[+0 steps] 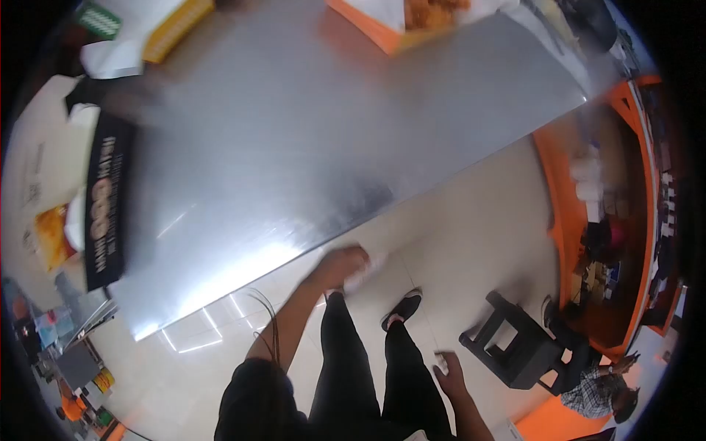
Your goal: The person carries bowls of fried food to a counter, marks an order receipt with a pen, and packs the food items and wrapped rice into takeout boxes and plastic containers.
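My left hand (342, 266) is closed and hangs just off the near edge of a metal table (294, 147). A white, crumpled, tissue-like piece (360, 275) sticks out of its fingers, smeared by motion. Lower down, by my right leg, my right hand (452, 376) has its fingers curled. Something small and pale (441, 360) shows at its fingertips, too small to name.
An open black-and-white food box (110, 198) stands at the table's left end. An orange carton with fried food (390, 37) and a yellow-edged box (176, 29) lie at the far side. On the right are a black stool (515, 342), a seated person (599, 389) and an orange shelf (559, 213).
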`<state>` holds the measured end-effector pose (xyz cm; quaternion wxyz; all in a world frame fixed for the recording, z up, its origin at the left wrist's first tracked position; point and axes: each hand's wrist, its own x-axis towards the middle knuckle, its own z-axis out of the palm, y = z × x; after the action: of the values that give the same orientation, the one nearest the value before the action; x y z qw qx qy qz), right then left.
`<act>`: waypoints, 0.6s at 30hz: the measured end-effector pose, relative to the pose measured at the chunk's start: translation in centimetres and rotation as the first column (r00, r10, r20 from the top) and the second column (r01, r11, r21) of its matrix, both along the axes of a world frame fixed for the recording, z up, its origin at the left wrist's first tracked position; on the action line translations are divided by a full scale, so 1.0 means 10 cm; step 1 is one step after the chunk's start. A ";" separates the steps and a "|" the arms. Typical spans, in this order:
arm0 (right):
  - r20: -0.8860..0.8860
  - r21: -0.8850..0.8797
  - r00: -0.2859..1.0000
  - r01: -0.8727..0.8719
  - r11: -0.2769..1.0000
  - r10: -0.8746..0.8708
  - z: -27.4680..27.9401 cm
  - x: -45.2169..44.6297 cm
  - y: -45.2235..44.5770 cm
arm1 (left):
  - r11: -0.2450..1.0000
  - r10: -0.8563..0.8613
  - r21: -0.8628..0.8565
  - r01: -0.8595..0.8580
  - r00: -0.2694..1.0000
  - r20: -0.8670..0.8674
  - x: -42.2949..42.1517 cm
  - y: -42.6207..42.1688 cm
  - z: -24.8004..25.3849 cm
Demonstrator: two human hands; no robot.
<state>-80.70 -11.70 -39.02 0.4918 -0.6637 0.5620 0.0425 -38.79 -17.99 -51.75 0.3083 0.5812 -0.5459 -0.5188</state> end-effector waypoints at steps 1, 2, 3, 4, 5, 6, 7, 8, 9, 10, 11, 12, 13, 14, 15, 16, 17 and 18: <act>0.106 -0.154 0.979 -0.158 0.975 0.175 0.30 0.52 -0.31 | 0.932 -0.272 0.276 0.237 0.958 0.095 -0.20 0.16 0.19; 0.248 -0.150 0.930 -0.239 0.959 0.270 0.57 0.97 -0.58 | 0.909 -0.387 0.153 0.387 0.922 -0.030 -0.24 0.29 0.70; 0.385 -0.163 0.848 -0.327 0.931 0.365 0.82 1.34 -0.75 | 0.824 -0.556 0.211 0.526 0.822 0.122 -0.44 0.52 0.86; 0.351 -0.253 0.795 -0.429 0.867 0.495 1.05 1.67 -0.81 | 0.879 -0.474 0.025 0.476 0.867 0.158 -0.40 0.60 1.45; 0.308 -0.333 0.726 -0.523 0.784 0.615 1.28 1.95 -0.85 | 0.828 -0.560 0.073 0.556 0.825 0.074 -0.23 0.50 2.24; 0.343 -0.151 0.707 -0.608 0.779 0.618 1.53 2.21 -0.92 | 0.745 -0.659 0.181 0.642 0.750 0.058 -0.11 0.43 2.78; 0.373 0.039 0.695 -0.674 0.738 0.614 1.79 2.44 -0.96 | 0.794 -0.605 0.191 0.577 0.781 0.156 0.01 0.47 3.16; 0.397 0.224 0.689 -0.713 0.664 0.607 2.04 2.67 -1.00 | 0.835 -0.549 0.194 0.514 0.796 0.254 0.15 0.53 3.48; 0.399 0.157 0.672 -0.721 0.675 0.624 2.32 2.87 -1.03 | 0.871 -0.491 0.192 0.452 0.798 0.350 0.29 0.62 3.79; 0.398 0.097 0.660 -0.721 0.686 0.637 2.56 3.04 -1.05 | 0.929 -0.362 0.088 0.359 0.839 0.407 0.46 0.72 4.02; 0.394 0.040 0.652 -0.716 0.697 0.647 2.76 3.21 -1.08 | 0.963 -0.229 -0.024 0.267 0.865 0.447 0.65 0.84 4.23; 0.395 -0.093 0.582 -0.744 0.661 0.711 2.91 3.38 -1.12 | 0.979 -0.025 -0.161 0.124 0.861 0.507 0.82 0.93 4.46; 0.384 -0.223 0.513 -0.756 0.616 0.768 3.04 3.55 -1.16 | 0.952 0.178 -0.305 -0.008 0.826 0.535 1.00 1.00 4.64; 0.435 -0.386 0.469 -0.674 0.630 0.769 3.05 3.73 -1.20 | 0.891 0.375 -0.431 -0.142 0.765 0.523 1.18 1.04 4.76; 0.479 -0.531 0.418 -0.562 0.634 0.772 2.96 3.92 -1.25 | 0.793 0.555 -0.552 -0.257 0.678 0.482 1.38 1.07 4.87; 0.659 -0.415 0.521 -0.350 0.840 0.543 2.82 4.11 -1.29 | 0.734 0.644 -0.614 -0.291 0.585 0.492 1.62 1.13 4.84; 0.791 -0.248 0.550 -0.111 0.962 0.267 2.66 4.31 -1.35 | 0.665 0.725 -0.678 -0.312 0.486 0.488 1.84 1.20 4.72; 0.738 -0.371 0.610 0.007 0.929 0.289 2.47 4.47 -1.52 | 0.701 0.704 -0.658 -0.274 0.414 0.578 1.96 1.27 4.63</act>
<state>-36.01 -26.95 -14.29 0.5603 -0.7321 0.2356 -0.3075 -19.23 -5.28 -5.48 0.3003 0.7926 -0.5264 0.0669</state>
